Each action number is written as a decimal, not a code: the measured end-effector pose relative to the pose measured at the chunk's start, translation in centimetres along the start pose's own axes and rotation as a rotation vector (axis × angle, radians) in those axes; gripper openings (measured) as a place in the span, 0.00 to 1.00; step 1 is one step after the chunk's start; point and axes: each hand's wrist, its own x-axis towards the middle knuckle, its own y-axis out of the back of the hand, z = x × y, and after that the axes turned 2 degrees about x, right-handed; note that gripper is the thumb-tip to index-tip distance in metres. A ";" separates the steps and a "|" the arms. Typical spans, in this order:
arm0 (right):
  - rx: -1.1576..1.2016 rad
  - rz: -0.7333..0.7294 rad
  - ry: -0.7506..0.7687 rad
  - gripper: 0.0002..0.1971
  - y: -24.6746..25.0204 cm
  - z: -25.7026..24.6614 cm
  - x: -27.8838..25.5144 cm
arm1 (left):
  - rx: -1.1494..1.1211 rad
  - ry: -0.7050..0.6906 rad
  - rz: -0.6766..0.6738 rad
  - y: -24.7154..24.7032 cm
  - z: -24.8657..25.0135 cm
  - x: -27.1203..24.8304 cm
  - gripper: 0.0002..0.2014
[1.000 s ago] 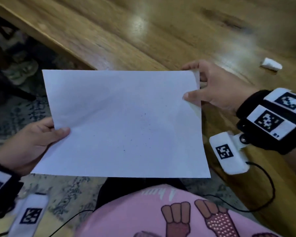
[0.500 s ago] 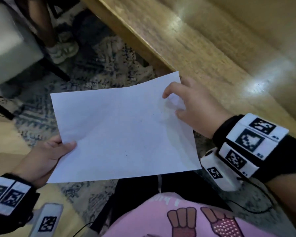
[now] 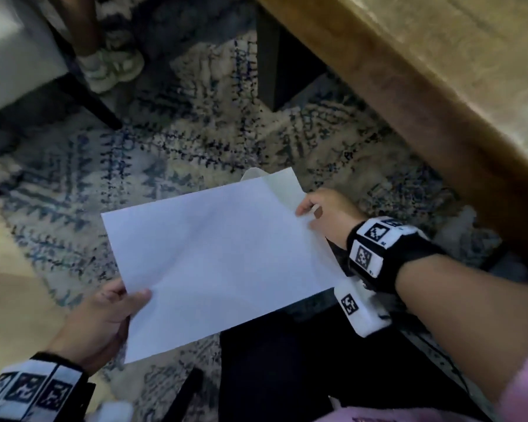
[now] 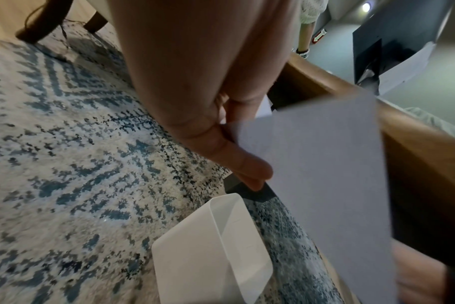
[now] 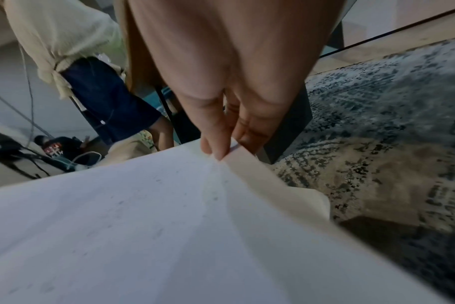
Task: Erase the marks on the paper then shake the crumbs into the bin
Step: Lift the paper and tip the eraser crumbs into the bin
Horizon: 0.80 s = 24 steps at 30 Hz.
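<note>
A white sheet of paper (image 3: 223, 260) hangs in the air over the patterned rug, held by both hands. My left hand (image 3: 104, 318) pinches its near-left edge, thumb on top. At the far-right edge my right hand (image 3: 320, 214) pinches the sheet, which bends there. Small grey crumbs speckle the paper (image 5: 169, 216) in the right wrist view. A white bin (image 4: 216, 246) stands on the rug under the paper; in the head view only its far rim (image 3: 275, 179) peeks out past the sheet's far edge.
The wooden table's edge (image 3: 424, 95) runs along the right, with a dark leg (image 3: 281, 71) beneath. Another person's shoe (image 3: 110, 68) and a chair leg (image 3: 95, 105) stand at the far left on the rug (image 3: 165, 166). My dark-trousered lap (image 3: 287, 376) is near.
Both hands have carried the paper off the table, down and left over the rug, until it covers the bin. The view has swung toward the floor.
</note>
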 end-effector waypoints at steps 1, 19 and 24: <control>-0.011 0.004 0.017 0.15 -0.5 0.5 1.1 | 0.008 -0.013 0.002 -0.1 -0.4 0.6 0.13; -0.291 -0.296 0.045 0.22 -7.8 7.1 15.0 | 0.055 0.075 0.139 -3.3 -4.8 9.1 0.16; -0.394 -0.363 0.037 0.25 -7.7 7.8 14.5 | 0.203 -0.017 0.169 -6.1 -3.7 8.8 0.15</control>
